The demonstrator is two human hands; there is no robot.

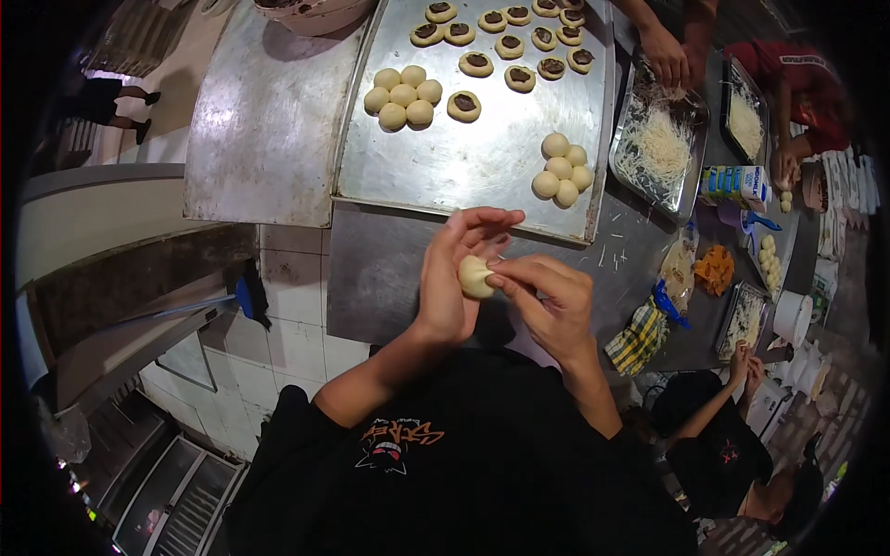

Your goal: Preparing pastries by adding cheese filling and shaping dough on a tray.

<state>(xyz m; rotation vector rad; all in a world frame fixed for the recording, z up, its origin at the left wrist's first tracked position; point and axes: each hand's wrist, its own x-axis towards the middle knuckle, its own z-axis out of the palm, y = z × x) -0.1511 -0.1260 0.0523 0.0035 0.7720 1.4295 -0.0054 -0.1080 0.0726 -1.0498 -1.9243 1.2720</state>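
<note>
A pale dough ball (476, 279), its top gathered into a pleat, rests against the palm and fingers of my left hand (445, 281). My right hand (554, 298) pinches the gathered dough between thumb and fingers. Both hands are raised just in front of a large metal baking tray (454, 171). On its far part lie several flattened dough rounds (464, 106) topped with dark brown filling. Smooth dough balls stand in two clusters, one at the tray's left (403, 94) and another at its right (559, 169).
Left of the tray is a second metal sheet (264, 120), with a bowl (320, 17) at its far edge. At right, a co-worker's hands (669, 60) reach into a tray of white shreds (655, 148). A checked cloth (638, 341) lies nearer; another person (732, 445) works at lower right.
</note>
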